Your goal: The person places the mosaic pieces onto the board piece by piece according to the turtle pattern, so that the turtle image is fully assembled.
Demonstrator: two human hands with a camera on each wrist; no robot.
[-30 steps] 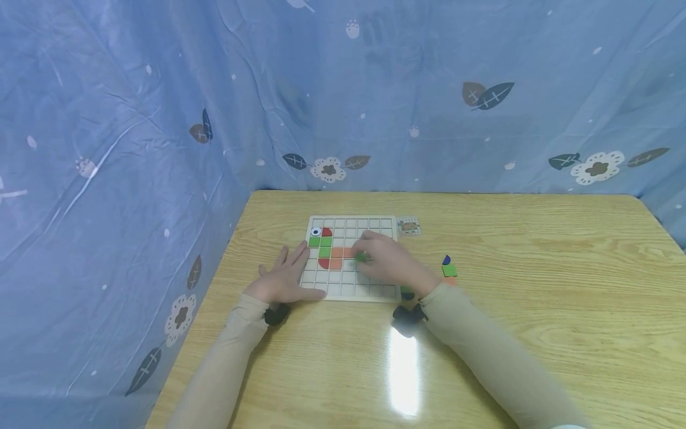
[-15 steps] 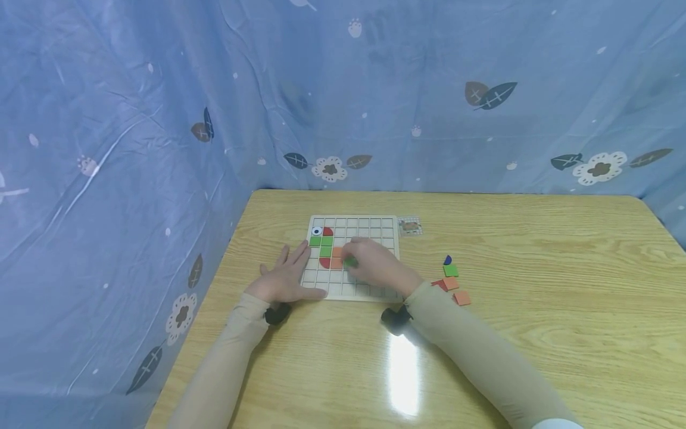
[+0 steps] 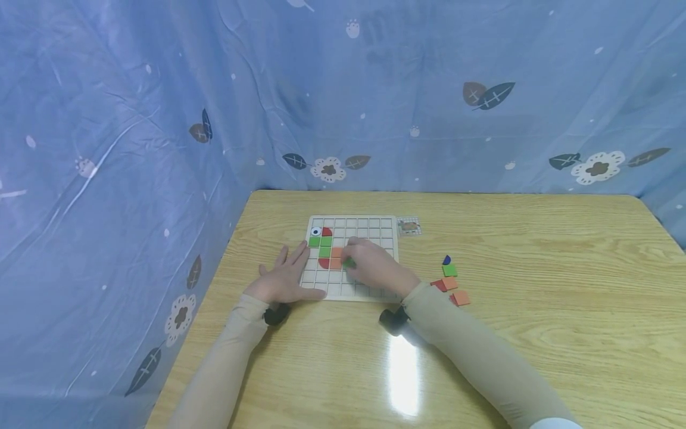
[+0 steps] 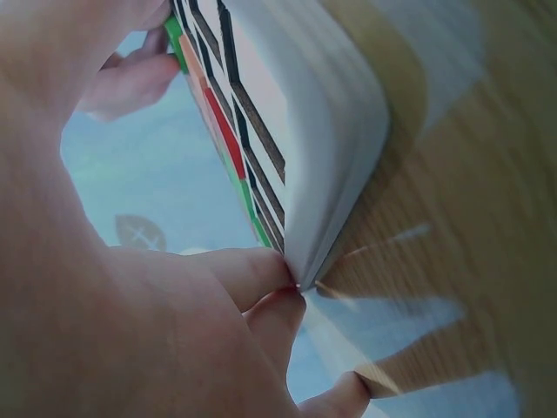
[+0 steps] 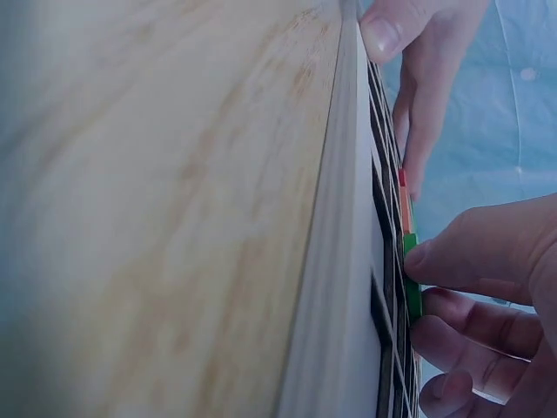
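A white gridded board point(image 3: 351, 223) lies flat on the wooden table. In its left part sit an eye tile point(image 3: 315, 232), red rounded tiles point(image 3: 327, 232), several green squares point(image 3: 324, 252) and orange squares point(image 3: 336, 263). My left hand point(image 3: 281, 280) has its fingers spread, touching the board's left edge, its thumb by the near edge. Over the board, my right hand point(image 3: 372, 262) pinches a green square tile point(image 5: 412, 287) with thumb and fingers, right beside the orange squares. That hand covers part of the orange row in the head view.
Right of the board lie a blue half-round piece point(image 3: 447, 260), a loose green square point(image 3: 449, 270), loose orange squares point(image 3: 461, 297) and a loose red piece point(image 3: 438, 285). A small picture card point(image 3: 409, 226) touches the board's far right corner. A blue curtain point(image 3: 429, 119) hangs behind the table.
Over the last second my right hand has moved a little left with the green tile, to beside the lower orange square. Its arm uncovers more loose pieces. My left hand stays put.
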